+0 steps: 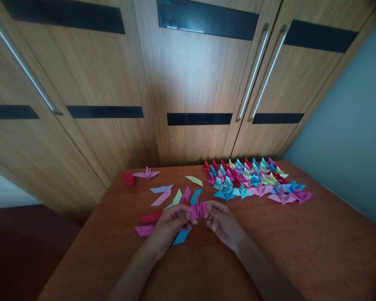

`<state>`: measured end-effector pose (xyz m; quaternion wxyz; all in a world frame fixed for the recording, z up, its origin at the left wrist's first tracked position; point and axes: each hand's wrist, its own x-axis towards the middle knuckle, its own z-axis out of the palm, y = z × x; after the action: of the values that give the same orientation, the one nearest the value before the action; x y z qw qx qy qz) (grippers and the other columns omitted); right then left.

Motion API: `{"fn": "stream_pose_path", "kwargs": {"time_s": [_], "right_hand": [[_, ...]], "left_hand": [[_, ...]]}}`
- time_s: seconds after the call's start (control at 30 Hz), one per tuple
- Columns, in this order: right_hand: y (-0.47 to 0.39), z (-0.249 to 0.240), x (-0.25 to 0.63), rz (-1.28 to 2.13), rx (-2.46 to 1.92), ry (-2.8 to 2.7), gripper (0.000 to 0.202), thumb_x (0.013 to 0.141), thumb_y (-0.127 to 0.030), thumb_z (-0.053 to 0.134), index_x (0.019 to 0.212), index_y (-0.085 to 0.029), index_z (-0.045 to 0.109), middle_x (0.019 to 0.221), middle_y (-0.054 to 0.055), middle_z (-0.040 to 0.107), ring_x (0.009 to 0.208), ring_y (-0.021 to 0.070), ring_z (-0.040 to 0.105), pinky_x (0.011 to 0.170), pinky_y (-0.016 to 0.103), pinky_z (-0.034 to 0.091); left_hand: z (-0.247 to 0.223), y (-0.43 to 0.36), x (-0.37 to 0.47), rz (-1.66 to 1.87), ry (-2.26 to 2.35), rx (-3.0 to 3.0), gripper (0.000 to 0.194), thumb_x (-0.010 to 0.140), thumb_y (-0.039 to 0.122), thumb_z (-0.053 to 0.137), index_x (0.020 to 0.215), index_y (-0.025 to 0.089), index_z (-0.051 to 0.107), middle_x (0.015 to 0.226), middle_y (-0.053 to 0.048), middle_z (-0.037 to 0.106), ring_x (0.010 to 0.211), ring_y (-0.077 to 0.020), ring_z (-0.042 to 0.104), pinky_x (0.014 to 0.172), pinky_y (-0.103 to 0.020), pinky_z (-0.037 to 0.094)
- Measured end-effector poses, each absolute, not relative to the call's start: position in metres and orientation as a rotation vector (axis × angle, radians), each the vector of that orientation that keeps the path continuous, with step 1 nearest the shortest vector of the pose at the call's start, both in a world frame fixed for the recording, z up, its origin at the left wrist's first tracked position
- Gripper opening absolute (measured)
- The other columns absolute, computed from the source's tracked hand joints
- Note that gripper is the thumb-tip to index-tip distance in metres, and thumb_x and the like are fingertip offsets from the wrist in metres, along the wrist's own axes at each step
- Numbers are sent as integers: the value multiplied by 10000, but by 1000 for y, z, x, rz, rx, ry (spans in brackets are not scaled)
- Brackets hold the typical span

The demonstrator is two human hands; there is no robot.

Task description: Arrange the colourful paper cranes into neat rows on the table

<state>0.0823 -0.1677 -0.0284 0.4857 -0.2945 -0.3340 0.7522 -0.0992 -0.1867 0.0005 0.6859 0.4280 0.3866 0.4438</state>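
Note:
A bright pink origami crane point(198, 210) is held just above the table between my two hands, its pointed tip upward. My left hand point(172, 223) pinches one wing between thumb and fingers. On the other wing, my right hand point(222, 221) has a similar pinch. Folded paper strips with slanted ends lie under and around my left hand, among them a red strip point(150, 217), a magenta strip point(144, 230) and a blue strip point(181, 237). Part of these strips is hidden by my left hand.
Rows of colourful folded paper cranes point(247, 177) stand at the back right of the wooden table point(301, 251). At the back left are a pink crane point(147, 173) and a red folded paper piece point(128, 179). A wooden wardrobe point(194, 75) rises behind the table.

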Motion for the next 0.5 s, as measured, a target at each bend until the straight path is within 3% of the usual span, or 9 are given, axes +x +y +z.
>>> {"fn": "stream_pose_path", "kwargs": {"time_s": [0.2,0.5], "right_hand": [[-172,-26,82,1829,-718,-1015,236,685,-356,779,747,-160,664,650,-2,631,552,74,510,519,193,357],[-174,-27,87,1934,-625,-921,265,712,-383,756,681,-163,612,583,-20,581,506,70,477,489,191,337]], "left_hand": [[9,-189,-96,939,990,1119,206,694,332,745,768,150,685,692,-13,662,608,-119,543,577,-213,404],[6,-190,-100,953,816,1013,180,791,311,674,758,136,698,703,-41,675,652,-121,570,642,-224,440]]}}
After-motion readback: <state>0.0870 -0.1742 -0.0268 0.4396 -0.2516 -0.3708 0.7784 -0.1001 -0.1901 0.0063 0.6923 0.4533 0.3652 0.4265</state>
